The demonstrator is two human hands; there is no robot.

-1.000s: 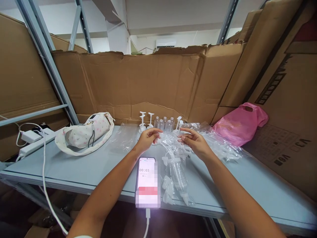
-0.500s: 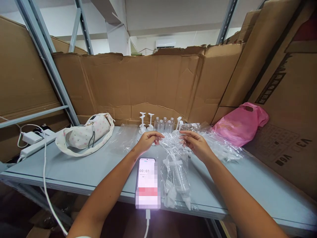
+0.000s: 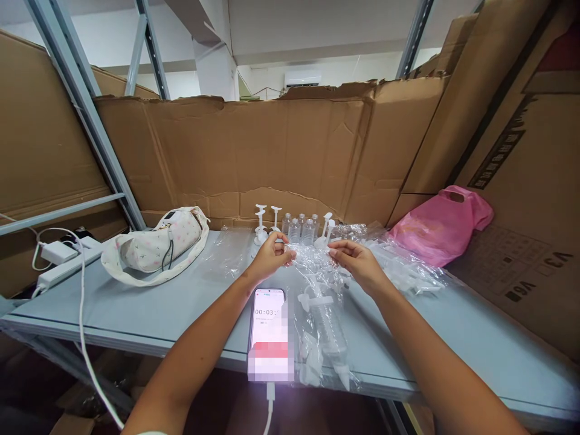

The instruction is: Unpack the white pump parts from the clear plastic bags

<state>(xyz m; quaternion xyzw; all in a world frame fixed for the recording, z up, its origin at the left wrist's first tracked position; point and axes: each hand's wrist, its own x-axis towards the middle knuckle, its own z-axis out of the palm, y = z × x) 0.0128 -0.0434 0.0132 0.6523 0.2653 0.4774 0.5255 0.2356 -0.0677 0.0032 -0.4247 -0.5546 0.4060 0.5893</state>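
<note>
Head camera at that moment: what did your hands have hold of?

Both pinched the top edge of the clear plastic bag [image 3: 321, 314]. My left hand [image 3: 270, 258] gripped it just beyond the far end of the phone [image 3: 269, 326], and my right hand [image 3: 357, 261] gripped it further to the phone's right, fingers closed on the film.

And where was the bag itself?

It lay on the bench [image 3: 136, 308] right beside the phone, along its right edge, running from my hands down to the near edge. White plastic parts showed through it. I couldn't tell exactly what they were.

What step would you say that was?

As I judged it, I was working at the mouth of the bag, each hand holding one part of the opening. I couldn't tell whether the mouth was already parted.

What would a further move have called for?

A light, even pull with both hands, since thin film tears or slips easily. The bag also had to stay off the phone's screen.

Anything else around?

Small bottles [image 3: 301, 228] and white pump tops [image 3: 267, 223] stood beyond the phone, behind my hands. A floral pouch [image 3: 156, 244] lay to the phone's far left, and a pink bag [image 3: 439, 226] far to its right.
</note>
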